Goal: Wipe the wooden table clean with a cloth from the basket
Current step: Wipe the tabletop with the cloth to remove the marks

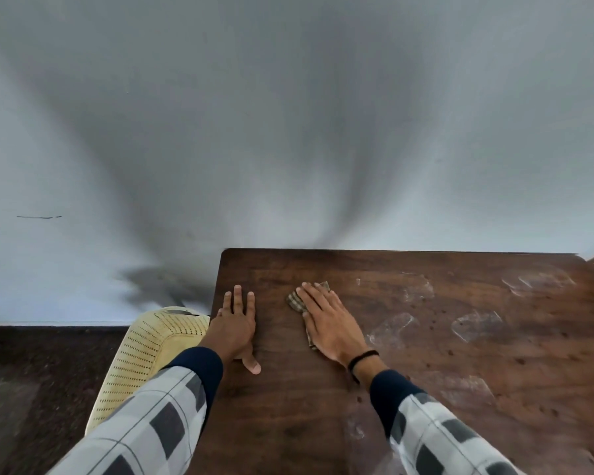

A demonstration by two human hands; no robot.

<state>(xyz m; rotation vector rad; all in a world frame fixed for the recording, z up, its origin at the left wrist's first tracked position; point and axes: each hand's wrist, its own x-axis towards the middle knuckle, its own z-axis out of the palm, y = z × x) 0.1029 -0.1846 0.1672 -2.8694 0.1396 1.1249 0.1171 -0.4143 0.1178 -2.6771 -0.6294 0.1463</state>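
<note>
Yellow basket (pixel 144 351) is standing just left of the wooden table (pixel 288 406); on it the left hand (pixel 237 325) is lying flat and empty by the edge, while the right hand (pixel 333 325) is pressing, outstretched, onto the crumpled cloth (pixel 296 301).

Wooden table (pixel 288 423). Cloth (pixel 294 299) near far left corner, right hand (pixel 330 323) flat on it; left hand (pixel 235 323) flat beside. Whitish smears (pixel 477 325), dark specks (pixel 520 361) over right half.

This is looking like a plain room in a home: a dark wooden tabletop (pixel 426 389) is standing against a bare pale painted wall (pixel 288 132), and a yellow perforated plastic basket (pixel 144 354) is sitting beside it on a dark speckled floor (pixel 31 365).
</note>
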